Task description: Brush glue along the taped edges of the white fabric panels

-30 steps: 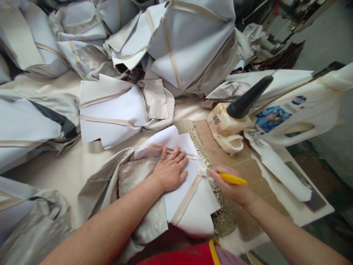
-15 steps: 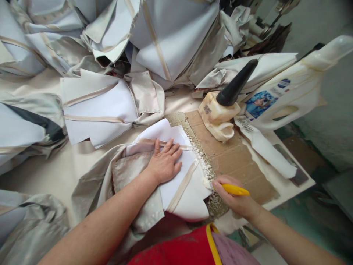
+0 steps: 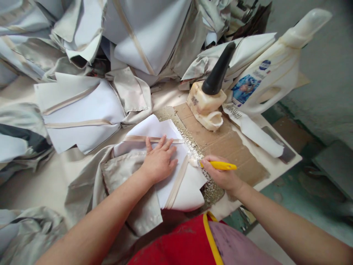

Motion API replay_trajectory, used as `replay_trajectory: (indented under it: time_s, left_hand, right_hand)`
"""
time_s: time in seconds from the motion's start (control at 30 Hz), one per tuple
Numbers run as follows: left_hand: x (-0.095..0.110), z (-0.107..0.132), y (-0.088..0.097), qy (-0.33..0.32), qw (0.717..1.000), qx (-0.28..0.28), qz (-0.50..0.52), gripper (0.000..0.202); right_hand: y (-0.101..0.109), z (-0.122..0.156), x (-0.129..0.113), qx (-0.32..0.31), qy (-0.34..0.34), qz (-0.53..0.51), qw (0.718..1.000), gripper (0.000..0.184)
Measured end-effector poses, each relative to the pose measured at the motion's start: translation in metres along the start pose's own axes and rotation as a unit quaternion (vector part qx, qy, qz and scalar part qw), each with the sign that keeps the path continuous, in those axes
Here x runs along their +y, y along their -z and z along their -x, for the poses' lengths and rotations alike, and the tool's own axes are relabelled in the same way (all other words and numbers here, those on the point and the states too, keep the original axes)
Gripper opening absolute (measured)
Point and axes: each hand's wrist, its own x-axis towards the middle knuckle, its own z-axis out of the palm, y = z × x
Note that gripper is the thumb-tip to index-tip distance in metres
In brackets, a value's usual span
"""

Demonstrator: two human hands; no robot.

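My left hand [image 3: 160, 160] lies flat, fingers spread, on a white panel [image 3: 190, 184] with beige tape strips and grey fabric [image 3: 124, 169] attached. Between the fingers of my right hand [image 3: 220, 175] is a brush with a yellow handle [image 3: 223, 165]. Its pale bristles [image 3: 195, 162] touch the panel's right edge, near the end of one tape strip. Under that edge runs a board crusted with dried whitish glue [image 3: 190, 141].
A cut-open plastic container [image 3: 204, 101] with a black cone-shaped nozzle on top stands on cardboard [image 3: 237, 158]. Behind it leans a large white bottle [image 3: 278, 70]. Similar white panels [image 3: 82, 106] and a heap of fabric pieces [image 3: 149, 33] lie left and behind.
The brush in my right hand has moved up along the panel's edge, closer to the tape end. My left hand stays pressed on the panel. The view has shifted somewhat.
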Motion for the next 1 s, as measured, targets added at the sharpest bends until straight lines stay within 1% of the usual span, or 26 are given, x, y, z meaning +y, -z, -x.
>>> replay_trajectory:
  time_s: [0.03, 0.1, 0.17, 0.2, 0.3, 0.4, 0.5, 0.6, 0.63, 0.7, 0.77, 0.87, 0.93, 1.0]
  left_hand:
    - [0.007, 0.004, 0.006, -0.029, 0.999, -0.024, 0.019, 0.038]
    - [0.021, 0.011, 0.013, -0.092, 0.990, -0.092, 0.052, 0.034]
    - [0.031, 0.018, 0.014, -0.116, 0.980, -0.149, 0.065, 0.031]
    - [0.034, 0.020, 0.012, -0.111, 0.978, -0.162, 0.065, 0.030]
    - [0.035, 0.022, 0.004, -0.096, 0.981, -0.155, 0.065, 0.030]
    - [0.032, 0.021, 0.000, -0.096, 0.981, -0.151, 0.072, 0.030]
    - [0.031, 0.023, 0.003, -0.091, 0.981, -0.149, 0.083, 0.029]
    - [0.031, 0.026, 0.004, -0.085, 0.982, -0.140, 0.092, 0.030]
    - [0.031, 0.027, 0.004, -0.085, 0.983, -0.136, 0.094, 0.030]
    - [0.030, 0.028, 0.004, -0.086, 0.983, -0.132, 0.096, 0.030]
    - [0.030, 0.028, 0.003, -0.085, 0.982, -0.135, 0.098, 0.029]
    - [0.029, 0.028, 0.005, -0.080, 0.982, -0.134, 0.108, 0.028]
    - [0.029, 0.029, 0.006, -0.077, 0.981, -0.131, 0.117, 0.027]
    - [0.028, 0.030, 0.008, -0.078, 0.980, -0.135, 0.125, 0.026]
  right_hand:
    - [-0.001, 0.005, 0.002, -0.009, -0.002, 0.007, 1.000, 0.028]
    - [0.001, 0.020, 0.005, -0.024, -0.004, 0.021, 0.999, 0.030]
    - [0.004, 0.037, 0.006, -0.033, -0.007, 0.028, 0.999, 0.030]
    - [0.005, 0.044, 0.007, -0.039, -0.010, 0.030, 0.999, 0.030]
    - [0.010, 0.058, 0.006, -0.052, -0.028, 0.038, 0.998, 0.032]
    - [0.015, 0.060, 0.003, -0.059, -0.038, 0.041, 0.997, 0.032]
    - [0.019, 0.058, 0.003, -0.058, -0.010, 0.028, 0.998, 0.028]
    - [0.020, 0.054, 0.008, -0.094, 0.040, 0.023, 0.994, 0.027]
    - [0.020, 0.051, 0.011, -0.095, 0.052, 0.033, 0.994, 0.026]
    - [0.020, 0.040, 0.012, -0.071, 0.067, 0.049, 0.994, 0.024]
    - [0.018, 0.024, 0.009, -0.055, 0.088, 0.038, 0.994, 0.018]
    - [0.010, -0.001, 0.004, -0.073, 0.126, -0.004, 0.989, 0.012]
    - [0.003, -0.013, 0.005, -0.056, 0.127, -0.011, 0.990, 0.013]
    - [-0.001, -0.022, 0.008, -0.031, 0.110, -0.004, 0.993, 0.015]
